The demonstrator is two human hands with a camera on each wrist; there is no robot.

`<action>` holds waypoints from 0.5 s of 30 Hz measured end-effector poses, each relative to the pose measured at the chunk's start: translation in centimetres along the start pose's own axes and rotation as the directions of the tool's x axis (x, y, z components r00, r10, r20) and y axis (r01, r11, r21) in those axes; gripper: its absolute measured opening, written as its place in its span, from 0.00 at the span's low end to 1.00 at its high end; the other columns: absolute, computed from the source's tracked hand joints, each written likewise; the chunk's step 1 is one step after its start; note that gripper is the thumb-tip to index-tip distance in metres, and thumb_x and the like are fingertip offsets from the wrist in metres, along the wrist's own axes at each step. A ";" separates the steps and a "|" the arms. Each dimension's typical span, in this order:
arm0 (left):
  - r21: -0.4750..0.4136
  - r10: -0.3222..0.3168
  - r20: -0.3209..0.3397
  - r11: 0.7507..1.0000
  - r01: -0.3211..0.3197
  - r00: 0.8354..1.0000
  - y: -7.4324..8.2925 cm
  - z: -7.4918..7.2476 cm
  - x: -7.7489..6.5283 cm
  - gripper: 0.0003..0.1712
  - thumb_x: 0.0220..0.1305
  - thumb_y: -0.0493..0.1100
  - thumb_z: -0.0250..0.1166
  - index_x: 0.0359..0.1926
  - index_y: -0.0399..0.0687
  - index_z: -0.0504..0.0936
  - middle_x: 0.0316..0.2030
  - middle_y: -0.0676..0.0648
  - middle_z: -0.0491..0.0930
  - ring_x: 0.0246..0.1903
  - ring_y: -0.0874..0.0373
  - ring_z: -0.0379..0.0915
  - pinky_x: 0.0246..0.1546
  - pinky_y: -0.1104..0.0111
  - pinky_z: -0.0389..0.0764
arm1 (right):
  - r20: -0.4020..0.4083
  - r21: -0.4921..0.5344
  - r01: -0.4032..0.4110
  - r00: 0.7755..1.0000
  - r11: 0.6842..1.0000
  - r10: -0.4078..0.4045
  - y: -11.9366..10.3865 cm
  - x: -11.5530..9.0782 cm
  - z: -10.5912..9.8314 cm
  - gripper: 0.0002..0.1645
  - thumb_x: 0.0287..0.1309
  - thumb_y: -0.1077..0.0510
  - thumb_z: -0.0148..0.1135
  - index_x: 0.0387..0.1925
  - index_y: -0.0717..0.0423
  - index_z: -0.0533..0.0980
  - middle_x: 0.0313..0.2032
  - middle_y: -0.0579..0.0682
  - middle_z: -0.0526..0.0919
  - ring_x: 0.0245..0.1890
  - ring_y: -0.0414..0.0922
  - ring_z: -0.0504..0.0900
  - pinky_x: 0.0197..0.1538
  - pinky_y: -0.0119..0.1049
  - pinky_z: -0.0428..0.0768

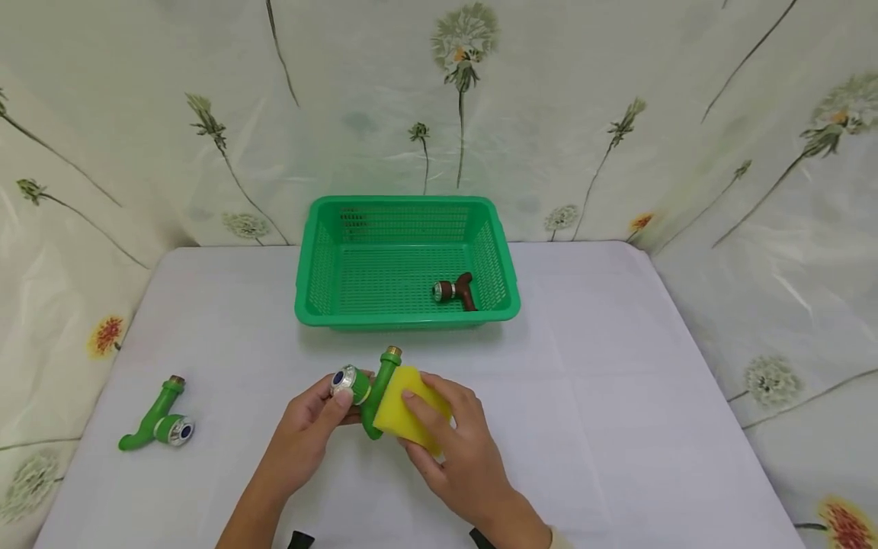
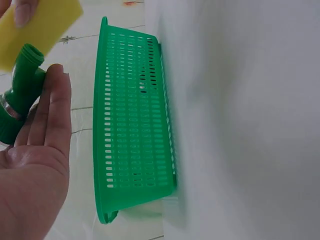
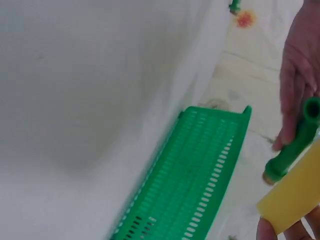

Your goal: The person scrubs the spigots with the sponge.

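Note:
In the head view my left hand [image 1: 306, 431] grips a green tap [image 1: 382, 386] by its silver-capped knob, thumb on the cap. The brass-threaded end points up and away, above the table. My right hand [image 1: 466, 450] holds a yellow sponge [image 1: 414, 408] against the side of the tap's green body. In the left wrist view the left fingers [image 2: 57, 110] stretch behind the tap [image 2: 25, 80]. The right wrist view has the sponge [image 3: 295, 192] alongside the tap [image 3: 292, 150], its open spout end facing the camera.
A green perforated basket [image 1: 408, 319] stands at the back of the white-covered table [image 1: 597, 396], with a brown tap [image 1: 461, 291] lying in its right front corner. Another green tap [image 1: 156, 415] lies on the table at the left. A flowered sheet [image 1: 357, 99] hangs behind.

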State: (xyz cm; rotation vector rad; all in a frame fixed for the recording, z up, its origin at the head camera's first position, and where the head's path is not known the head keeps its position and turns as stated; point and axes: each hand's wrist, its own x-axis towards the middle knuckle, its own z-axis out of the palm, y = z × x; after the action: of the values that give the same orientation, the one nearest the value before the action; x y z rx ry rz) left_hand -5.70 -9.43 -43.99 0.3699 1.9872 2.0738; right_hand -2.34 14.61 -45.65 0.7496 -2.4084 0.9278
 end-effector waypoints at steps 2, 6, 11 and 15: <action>-0.007 0.000 -0.004 1.000 0.000 1.000 0.0 0.1 0.1 0.21 0.84 0.42 0.52 0.66 0.33 0.75 0.60 0.38 0.81 0.51 0.51 0.84 0.52 0.62 0.85 | 0.004 0.003 0.025 1.000 1.000 -0.025 -0.4 0.1 0.1 0.29 0.71 0.48 0.68 0.69 0.48 0.75 0.69 0.57 0.71 0.64 0.55 0.73 0.60 0.50 0.80; -0.016 0.021 -0.018 1.000 -0.021 1.000 0.0 0.1 0.4 0.21 0.84 0.42 0.52 0.68 0.34 0.73 0.61 0.39 0.82 0.51 0.51 0.84 0.52 0.61 0.86 | 0.028 -0.032 0.038 0.999 0.999 -0.038 -0.7 -0.3 0.5 0.31 0.68 0.49 0.71 0.69 0.46 0.75 0.68 0.56 0.71 0.64 0.53 0.73 0.59 0.50 0.79; -0.018 0.088 -0.070 0.996 -0.090 0.994 0.4 -0.3 0.5 0.20 0.85 0.41 0.49 0.67 0.35 0.73 0.59 0.39 0.83 0.51 0.49 0.86 0.52 0.62 0.85 | 0.042 -0.072 0.038 0.998 0.997 -0.035 0.0 -0.9 0.6 0.37 0.58 0.54 0.78 0.68 0.46 0.76 0.67 0.56 0.73 0.62 0.54 0.74 0.55 0.50 0.80; -0.026 0.110 -0.071 0.993 -0.112 0.991 0.5 -0.5 0.5 0.20 0.85 0.40 0.48 0.67 0.34 0.73 0.59 0.38 0.83 0.51 0.49 0.86 0.52 0.63 0.85 | 0.005 -0.054 0.013 1.000 0.998 -0.013 0.5 -0.5 0.2 0.31 0.65 0.52 0.73 0.68 0.49 0.76 0.66 0.58 0.73 0.61 0.56 0.74 0.54 0.50 0.81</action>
State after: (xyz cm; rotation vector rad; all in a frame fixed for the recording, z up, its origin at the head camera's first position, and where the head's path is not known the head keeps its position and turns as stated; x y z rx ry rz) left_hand -6.32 -9.73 -43.48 0.4175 2.0149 2.2103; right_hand -2.30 14.94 -46.26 0.7471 -2.4200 0.8529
